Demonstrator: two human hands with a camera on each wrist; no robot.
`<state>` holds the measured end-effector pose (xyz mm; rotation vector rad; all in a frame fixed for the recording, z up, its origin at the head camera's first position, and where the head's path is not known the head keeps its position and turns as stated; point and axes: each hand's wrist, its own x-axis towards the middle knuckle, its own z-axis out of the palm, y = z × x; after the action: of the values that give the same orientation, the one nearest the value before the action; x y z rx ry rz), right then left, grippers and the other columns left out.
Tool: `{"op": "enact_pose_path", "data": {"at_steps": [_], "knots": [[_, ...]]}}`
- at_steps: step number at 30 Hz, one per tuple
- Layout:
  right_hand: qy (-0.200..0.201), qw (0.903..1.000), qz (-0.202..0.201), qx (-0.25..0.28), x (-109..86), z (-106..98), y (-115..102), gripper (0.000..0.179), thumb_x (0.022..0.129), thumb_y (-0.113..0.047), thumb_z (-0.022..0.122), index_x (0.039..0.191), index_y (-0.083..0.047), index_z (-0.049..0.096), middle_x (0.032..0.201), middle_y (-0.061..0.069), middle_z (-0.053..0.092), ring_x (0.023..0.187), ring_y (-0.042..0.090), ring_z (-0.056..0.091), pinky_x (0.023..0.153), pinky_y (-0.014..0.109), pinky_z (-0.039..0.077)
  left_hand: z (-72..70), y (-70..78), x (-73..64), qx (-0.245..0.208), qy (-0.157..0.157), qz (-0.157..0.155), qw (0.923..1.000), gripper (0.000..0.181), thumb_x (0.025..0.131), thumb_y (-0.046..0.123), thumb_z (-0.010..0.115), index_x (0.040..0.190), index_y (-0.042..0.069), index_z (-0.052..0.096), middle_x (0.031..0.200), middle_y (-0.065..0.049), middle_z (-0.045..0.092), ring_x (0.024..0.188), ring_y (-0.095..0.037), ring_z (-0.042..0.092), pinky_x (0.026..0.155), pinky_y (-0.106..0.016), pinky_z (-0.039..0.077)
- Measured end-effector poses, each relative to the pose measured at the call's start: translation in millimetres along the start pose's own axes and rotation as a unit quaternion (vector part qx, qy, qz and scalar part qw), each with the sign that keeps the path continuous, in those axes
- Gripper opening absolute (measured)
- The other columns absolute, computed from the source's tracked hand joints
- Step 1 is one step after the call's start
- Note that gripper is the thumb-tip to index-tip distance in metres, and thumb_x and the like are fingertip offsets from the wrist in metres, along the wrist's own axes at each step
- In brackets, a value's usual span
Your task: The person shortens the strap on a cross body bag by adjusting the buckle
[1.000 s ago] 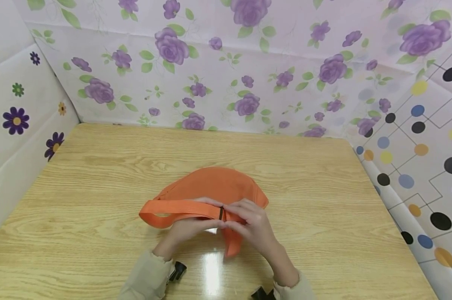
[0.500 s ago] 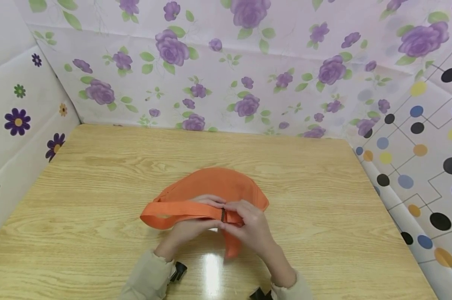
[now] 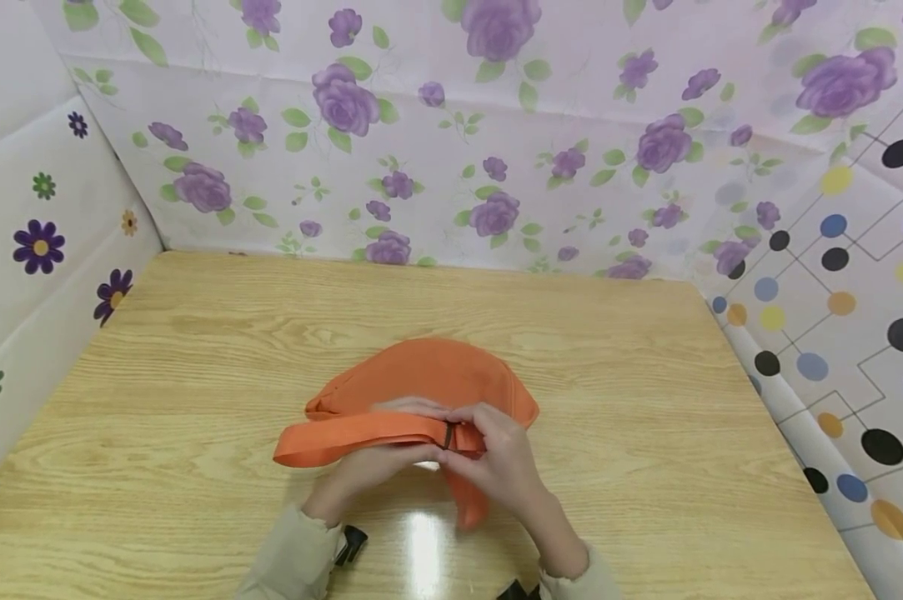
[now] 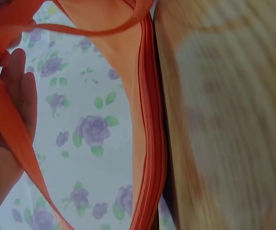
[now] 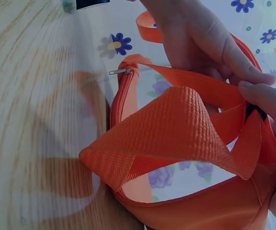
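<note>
Strap (image 3: 346,435) has flattened left of the grip, left hand (image 3: 379,464) holding it, right hand (image 3: 505,446) pinching the slider (image 3: 448,435), bag (image 3: 439,367) just beyond the grip on the table (image 3: 631,392); slider looks threaded already, adjusting strap length and letting go probably remaining.

The orange crescent-shaped fabric bag (image 3: 436,371) rests on the light wood-grained surface (image 3: 609,375), behind the left hand (image 3: 379,462) and the right hand (image 3: 502,450). The orange webbing strap (image 3: 361,428) runs before the bag, its loop reaching past the bag's left end. On the strap, between the hands, sits the black buckle (image 3: 448,435). Behind the surface stands a white rose-printed sheet (image 3: 436,179).
</note>
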<state>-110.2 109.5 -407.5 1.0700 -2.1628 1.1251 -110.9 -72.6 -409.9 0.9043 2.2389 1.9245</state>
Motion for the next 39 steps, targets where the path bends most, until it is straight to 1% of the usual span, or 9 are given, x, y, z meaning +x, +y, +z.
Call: {"op": "enact_pose_path", "data": {"at_steps": [3, 6, 10, 15, 19, 23, 31, 36, 39], "knots": [[0.000, 0.9998, 0.003, 0.020, 0.3, 0, 1, 0.031, 0.081, -0.029, 0.066, 0.096, -0.003, 0.062, 0.091, 0.004, 0.063, 0.082, 0.015, 0.058, 0.071, 0.021, 0.047, -4.0, 1.5, -3.2, -0.045, -0.028, -0.044, 0.9976, 0.034, 0.080, 0.015, 0.067, 0.113, 0.010, 0.061, 0.110, -0.001, 0.060, 0.100, -0.017, 0.054, 0.083, -0.031, 0.045], [0.002, 0.9993, 0.003, 0.037, 0.4, 0, 1, 0.028, 0.080, -0.026, 0.068, 0.097, -0.003, 0.064, 0.089, 0.003, 0.063, 0.080, 0.013, 0.057, 0.067, 0.018, 0.045, -8.0, 1.3, -6.6, -0.101, -0.063, -0.081, 0.9896, 0.031, 0.086, 0.013, 0.060, 0.116, 0.006, 0.058, 0.111, -0.005, 0.060, 0.100, -0.019, 0.055, 0.083, -0.032, 0.045], [0.002, 0.9990, 0.002, 0.044, 0.7, 0, 1, 0.028, 0.078, -0.022, 0.070, 0.097, -0.002, 0.066, 0.087, 0.002, 0.062, 0.077, 0.012, 0.055, 0.062, 0.014, 0.043, -10.9, -0.2, -7.9, -0.123, -0.087, -0.091, 0.9844, 0.028, 0.089, 0.011, 0.055, 0.115, 0.001, 0.058, 0.109, -0.009, 0.060, 0.099, -0.021, 0.057, 0.083, -0.033, 0.045], [0.003, 0.9991, -0.005, 0.042, -0.3, 0, 2, 0.030, 0.073, -0.018, 0.074, 0.096, -0.001, 0.067, 0.087, 0.004, 0.062, 0.073, 0.012, 0.054, 0.058, 0.013, 0.041, -11.6, 0.3, -6.7, -0.096, -0.077, -0.062, 0.9905, 0.025, 0.089, 0.008, 0.054, 0.112, 0.000, 0.060, 0.105, -0.009, 0.062, 0.095, -0.019, 0.058, 0.081, -0.033, 0.046], [0.005, 0.9987, -0.012, 0.049, -0.9, 1, 3, 0.034, 0.071, -0.016, 0.075, 0.098, 0.001, 0.065, 0.088, 0.007, 0.062, 0.073, 0.015, 0.055, 0.058, 0.015, 0.042, -11.0, 0.3, -5.1, -0.050, -0.055, -0.028, 0.9969, 0.023, 0.088, 0.008, 0.055, 0.110, 0.003, 0.061, 0.102, -0.005, 0.062, 0.094, -0.017, 0.058, 0.081, -0.031, 0.046], [0.005, 0.9985, -0.003, 0.054, -0.8, 0, 2, 0.038, 0.069, -0.017, 0.076, 0.099, 0.003, 0.064, 0.088, 0.008, 0.062, 0.075, 0.016, 0.056, 0.061, 0.017, 0.044, -8.7, -1.2, -4.9, -0.030, -0.035, -0.016, 0.9988, 0.023, 0.086, 0.008, 0.058, 0.108, 0.005, 0.062, 0.100, -0.003, 0.063, 0.092, -0.016, 0.058, 0.080, -0.031, 0.046], [-0.010, 0.9977, 0.029, 0.061, -2.1, -1, 4, 0.038, 0.067, -0.012, 0.078, 0.100, 0.000, 0.064, 0.090, 0.005, 0.062, 0.078, 0.014, 0.056, 0.064, 0.019, 0.045, -2.8, -2.7, -4.1, -0.037, -0.013, -0.039, 0.9985, 0.021, 0.087, 0.014, 0.058, 0.105, 0.005, 0.064, 0.093, -0.002, 0.063, 0.083, -0.015, 0.058, 0.074, -0.032, 0.048], [-0.027, 0.9965, 0.051, 0.061, -2.0, -2, 3, 0.032, 0.070, -0.015, 0.076, 0.097, -0.005, 0.062, 0.092, 0.002, 0.061, 0.080, 0.012, 0.054, 0.065, 0.019, 0.044, -5.7, -2.6, -7.9, -0.074, -0.028, -0.102, 0.9916, 0.028, 0.087, 0.019, 0.059, 0.112, 0.007, 0.062, 0.101, -0.003, 0.063, 0.090, -0.017, 0.059, 0.077, -0.034, 0.048], [-0.033, 0.9956, 0.063, 0.062, -1.6, -3, 2, 0.031, 0.070, -0.016, 0.077, 0.095, -0.006, 0.062, 0.091, -0.001, 0.060, 0.078, 0.009, 0.052, 0.062, 0.017, 0.042, -10.2, -3.9, -13.4, -0.073, -0.026, -0.131, 0.9884, 0.031, 0.084, 0.020, 0.063, 0.113, 0.010, 0.062, 0.105, -0.002, 0.062, 0.094, -0.018, 0.058, 0.079, -0.032, 0.046]]}}
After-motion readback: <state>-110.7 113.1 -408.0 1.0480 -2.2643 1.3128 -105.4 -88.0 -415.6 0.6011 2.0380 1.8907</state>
